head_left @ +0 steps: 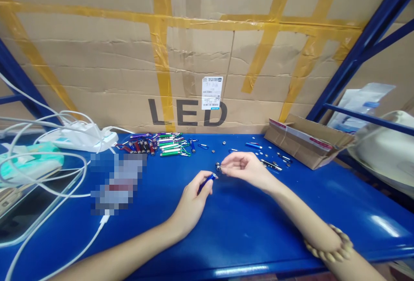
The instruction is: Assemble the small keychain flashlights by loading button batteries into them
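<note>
So the blue tube [207, 181] is in the left hand [191, 199], tilted up over the counter [258, 229] with its shiny end poking out past the thumb and fingers. That grip is curled snugly around the barrel, no real gap. The right hand [247, 168] is just beyond it in a tight pinch, fingertips nearly together on a small silvery piece [217, 166]. It's too tiny and blurred to say exactly what it is. The tube and the piece are near each other but not touching.

Handling-wise, I'd guess the tube is light and stiff, probably thin metal, and a bit slick with that glossy finish. Mid-barrel seems the right place to hold it, end left free. The silvery bit looks hard but easy to drop, so I'd keep it by the edges.

Texture-wise, there's a pile of glossy green tubes [171, 147] toward the back, smooth cylinders, some with clips. Flat round discs [270, 147] are scattered right of centre, near a creased cardboard tray [296, 145]. The counter itself is smooth, shiny blue, and behind it is a big wrinkled carton [129, 65] strapped with glossy yellow-brown tape [161, 56].
</note>
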Tool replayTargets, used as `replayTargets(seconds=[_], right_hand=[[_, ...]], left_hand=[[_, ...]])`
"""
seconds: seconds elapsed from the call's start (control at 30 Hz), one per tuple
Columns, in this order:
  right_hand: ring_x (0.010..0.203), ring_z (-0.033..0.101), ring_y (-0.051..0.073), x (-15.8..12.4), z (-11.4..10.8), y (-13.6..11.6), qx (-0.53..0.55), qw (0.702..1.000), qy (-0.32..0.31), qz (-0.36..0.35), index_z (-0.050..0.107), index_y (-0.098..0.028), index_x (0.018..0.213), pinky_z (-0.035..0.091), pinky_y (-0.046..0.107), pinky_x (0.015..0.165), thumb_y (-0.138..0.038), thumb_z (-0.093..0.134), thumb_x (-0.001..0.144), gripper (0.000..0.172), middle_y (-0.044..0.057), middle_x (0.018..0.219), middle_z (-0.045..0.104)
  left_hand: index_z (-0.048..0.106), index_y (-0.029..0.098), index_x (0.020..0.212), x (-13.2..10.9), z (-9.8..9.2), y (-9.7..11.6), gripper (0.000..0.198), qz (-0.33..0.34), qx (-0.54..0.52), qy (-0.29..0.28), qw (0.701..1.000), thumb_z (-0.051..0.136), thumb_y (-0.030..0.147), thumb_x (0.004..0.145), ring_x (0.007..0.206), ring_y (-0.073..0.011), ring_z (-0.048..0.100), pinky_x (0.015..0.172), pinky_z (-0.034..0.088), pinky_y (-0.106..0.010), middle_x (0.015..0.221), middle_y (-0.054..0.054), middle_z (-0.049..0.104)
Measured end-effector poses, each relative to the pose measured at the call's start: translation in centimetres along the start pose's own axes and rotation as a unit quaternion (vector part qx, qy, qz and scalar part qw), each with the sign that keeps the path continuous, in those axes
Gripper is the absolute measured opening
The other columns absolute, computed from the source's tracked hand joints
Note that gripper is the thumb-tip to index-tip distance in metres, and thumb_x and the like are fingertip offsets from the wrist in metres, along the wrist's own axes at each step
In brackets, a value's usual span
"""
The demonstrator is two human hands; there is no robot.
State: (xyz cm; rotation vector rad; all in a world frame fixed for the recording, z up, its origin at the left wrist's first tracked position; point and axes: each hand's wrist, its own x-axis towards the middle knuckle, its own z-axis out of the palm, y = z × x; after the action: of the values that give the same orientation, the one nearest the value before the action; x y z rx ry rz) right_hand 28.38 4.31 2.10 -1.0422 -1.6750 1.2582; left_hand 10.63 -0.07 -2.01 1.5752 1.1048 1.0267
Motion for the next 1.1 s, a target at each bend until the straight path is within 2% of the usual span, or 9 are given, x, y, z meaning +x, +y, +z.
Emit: replayTargets(seconds=[0.1,0.23,0.47,0.7,0.93,1.03,1.1], right_hand=[[0.06,0.063,0.011,-0.4,1.2,-0.1,0.08,0.995,-0.031,0.047,0.063,-0.015,0.075,0.053,0.024,0.06,-0.029,0.077,0.055,0.029,0.0,0.066,0.067],[0.063,0.062,0.01,-0.4,1.4,0.1,0.128,0.987,-0.032,0.09,0.063,-0.015,0.08,0.049,0.019,0.053,-0.026,0.077,0.057,0.029,0.001,0.07,0.068],[0.054,0.057,0.006,-0.2,1.4,0.5,0.137,0.981,-0.024,0.132,0.062,-0.015,0.084,0.04,0.014,0.044,-0.025,0.077,0.059,0.03,-0.001,0.067,0.067],[0.056,0.057,0.005,-0.3,0.9,0.7,0.119,0.975,-0.054,0.18,0.063,-0.016,0.088,0.04,0.011,0.04,-0.026,0.078,0.057,0.035,-0.001,0.07,0.066],[0.054,0.052,0.005,-0.5,0.9,0.6,0.068,0.978,-0.107,0.168,0.062,-0.015,0.083,0.041,0.01,0.037,-0.029,0.075,0.06,0.031,-0.004,0.061,0.059],[0.056,0.054,0.006,-0.5,0.5,0.2,0.037,0.982,-0.116,0.144,0.063,-0.015,0.087,0.043,0.011,0.038,-0.032,0.075,0.06,0.033,-0.002,0.065,0.06],[0.059,0.056,0.007,-0.5,-0.5,-0.2,0.006,0.989,-0.097,0.112,0.064,-0.017,0.092,0.044,0.013,0.04,-0.034,0.073,0.063,0.035,0.0,0.073,0.063]], left_hand=[[0.055,0.018,0.095,0.1,0.0,-0.2,0.023,0.003,0.003,0.004,1.0,0.042,0.034,0.085,0.063,-0.013,0.046,0.058,0.034,-0.023,0.067,0.002,0.049],[0.057,0.018,0.097,0.2,-0.1,-0.2,0.023,0.008,0.0,0.015,1.0,0.044,0.032,0.084,0.066,-0.0137,0.048,0.063,0.037,-0.024,0.071,0.001,0.054],[0.059,0.018,0.099,0.2,0.0,0.0,0.026,0.001,-0.006,0.017,1.0,0.046,0.033,0.083,0.062,-0.0131,0.049,0.058,0.037,-0.023,0.075,0.0,0.058],[0.059,0.017,0.1,0.1,0.0,0.2,0.025,-0.009,0.009,-0.004,1.0,0.047,0.031,0.083,0.056,-0.0116,0.049,0.053,0.038,-0.021,0.078,-0.002,0.062],[0.06,0.019,0.096,-0.2,-0.2,0.7,0.02,0.031,0.061,-0.031,0.997,0.046,0.026,0.084,0.082,-0.0173,0.059,0.065,0.044,-0.023,0.099,-0.004,0.064],[0.058,0.02,0.094,-0.3,-0.1,0.9,0.018,0.034,0.073,-0.032,0.996,0.045,0.026,0.084,0.086,-0.018,0.06,0.076,0.043,-0.026,0.094,-0.004,0.066],[0.055,0.02,0.094,-0.4,0.1,1.0,0.015,0.035,0.058,-0.028,0.997,0.044,0.027,0.086,0.088,-0.0178,0.06,0.081,0.041,-0.028,0.089,-0.003,0.067]])
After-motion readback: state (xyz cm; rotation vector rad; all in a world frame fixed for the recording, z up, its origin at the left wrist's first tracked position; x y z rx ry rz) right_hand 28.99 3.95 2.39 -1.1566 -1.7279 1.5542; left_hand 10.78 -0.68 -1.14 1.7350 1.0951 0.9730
